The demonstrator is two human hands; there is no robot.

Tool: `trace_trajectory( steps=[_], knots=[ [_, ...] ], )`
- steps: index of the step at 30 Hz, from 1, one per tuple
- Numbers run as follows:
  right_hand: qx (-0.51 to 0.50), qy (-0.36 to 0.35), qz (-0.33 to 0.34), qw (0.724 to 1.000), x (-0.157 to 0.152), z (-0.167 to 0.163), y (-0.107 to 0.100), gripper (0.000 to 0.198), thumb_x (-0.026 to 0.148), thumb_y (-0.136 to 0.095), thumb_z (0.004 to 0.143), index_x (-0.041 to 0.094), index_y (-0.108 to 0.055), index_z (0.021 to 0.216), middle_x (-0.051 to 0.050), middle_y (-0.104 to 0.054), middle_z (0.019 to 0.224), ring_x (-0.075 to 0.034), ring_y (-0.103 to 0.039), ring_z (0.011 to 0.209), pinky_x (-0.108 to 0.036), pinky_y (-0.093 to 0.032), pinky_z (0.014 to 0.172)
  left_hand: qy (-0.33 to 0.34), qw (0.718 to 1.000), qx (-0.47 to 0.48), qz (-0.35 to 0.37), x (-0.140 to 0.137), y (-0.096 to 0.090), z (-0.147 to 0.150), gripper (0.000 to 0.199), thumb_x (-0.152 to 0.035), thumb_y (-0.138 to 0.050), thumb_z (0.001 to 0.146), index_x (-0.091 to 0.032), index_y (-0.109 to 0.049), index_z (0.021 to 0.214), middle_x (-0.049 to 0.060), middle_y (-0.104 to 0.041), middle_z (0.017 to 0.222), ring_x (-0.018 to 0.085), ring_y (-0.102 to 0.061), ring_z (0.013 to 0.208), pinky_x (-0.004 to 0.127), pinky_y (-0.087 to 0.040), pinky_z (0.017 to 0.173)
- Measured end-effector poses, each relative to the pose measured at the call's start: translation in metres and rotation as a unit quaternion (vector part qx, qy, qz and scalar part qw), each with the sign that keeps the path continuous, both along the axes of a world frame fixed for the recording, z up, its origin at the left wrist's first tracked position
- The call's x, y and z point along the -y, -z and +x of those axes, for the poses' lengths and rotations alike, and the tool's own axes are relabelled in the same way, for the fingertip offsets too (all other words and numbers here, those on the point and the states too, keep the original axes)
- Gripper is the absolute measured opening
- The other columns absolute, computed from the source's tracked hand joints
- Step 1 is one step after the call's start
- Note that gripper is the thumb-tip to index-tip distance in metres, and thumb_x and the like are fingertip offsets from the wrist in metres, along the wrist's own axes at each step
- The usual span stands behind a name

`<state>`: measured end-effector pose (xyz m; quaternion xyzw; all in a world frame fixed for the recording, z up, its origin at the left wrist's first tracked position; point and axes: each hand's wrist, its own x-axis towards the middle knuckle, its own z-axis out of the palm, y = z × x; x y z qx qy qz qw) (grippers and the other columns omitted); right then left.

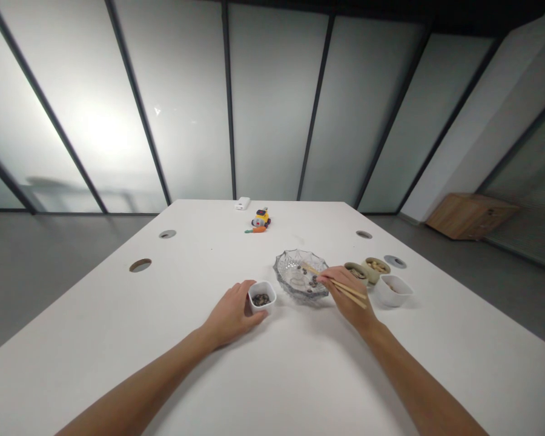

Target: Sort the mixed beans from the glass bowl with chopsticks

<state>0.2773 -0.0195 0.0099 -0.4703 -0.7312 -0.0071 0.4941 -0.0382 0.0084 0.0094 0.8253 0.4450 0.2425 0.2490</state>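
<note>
My left hand is curled around a small white cup standing on the table, thumb in front and fingers behind. Dark, seed-like pieces lie in the bottom of that cup. In my right hand is a pair of wooden chopsticks, slanting down to the left. Their tips reach inside a clear, scalloped glass bowl, among several small dark round pieces. Whether the tips pinch a piece is too small to tell.
Right of my right hand stand two greenish cups with pale and dark contents, and a white cup. Farther off lie a yellow toy vehicle, a toy carrot and a white box. Round holes pierce the white table.
</note>
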Motion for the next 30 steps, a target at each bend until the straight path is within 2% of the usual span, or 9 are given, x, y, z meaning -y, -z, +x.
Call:
trace_trajectory(
  steps=[2, 11, 30],
  knots=[
    [-0.010, 0.011, -0.007, 1.000, -0.0004, -0.0009, 0.0005, 0.020, 0.040, -0.061, 0.100, 0.024, -0.072, 0.093, -0.007, -0.073, 0.089, -0.023, -0.067, 0.083, -0.039, -0.057, 0.078, 0.000, 1.000, 0.000, 0.003, -0.0002, 0.0004, 0.0000, 0.042, -0.043, -0.073, 0.083, -0.026, -0.060, 0.119, 0.006, -0.070, 0.105, 0.029, -0.065, 0.096, 0.039, -0.050, 0.082],
    [-0.032, -0.033, -0.029, 0.999, 0.0001, -0.0042, 0.0066, 0.018, 0.039, -0.065, 0.098, 0.025, -0.075, 0.093, -0.009, -0.075, 0.097, -0.025, -0.070, 0.091, -0.044, -0.058, 0.084, -0.006, 1.000, -0.001, 0.008, 0.0001, -0.0001, 0.0010, 0.042, -0.042, -0.073, 0.082, -0.025, -0.061, 0.119, 0.007, -0.071, 0.103, 0.029, -0.066, 0.095, 0.039, -0.050, 0.082],
    [-0.026, -0.020, -0.048, 0.998, -0.0015, -0.0041, 0.0047, 0.019, 0.036, -0.061, 0.101, 0.024, -0.072, 0.090, -0.006, -0.072, 0.093, -0.021, -0.066, 0.087, -0.036, -0.055, 0.081, -0.002, 1.000, -0.007, 0.004, 0.0003, -0.0020, 0.0006, 0.042, -0.042, -0.073, 0.083, -0.025, -0.060, 0.119, 0.007, -0.070, 0.104, 0.028, -0.066, 0.092, 0.039, -0.049, 0.080]
  ],
)
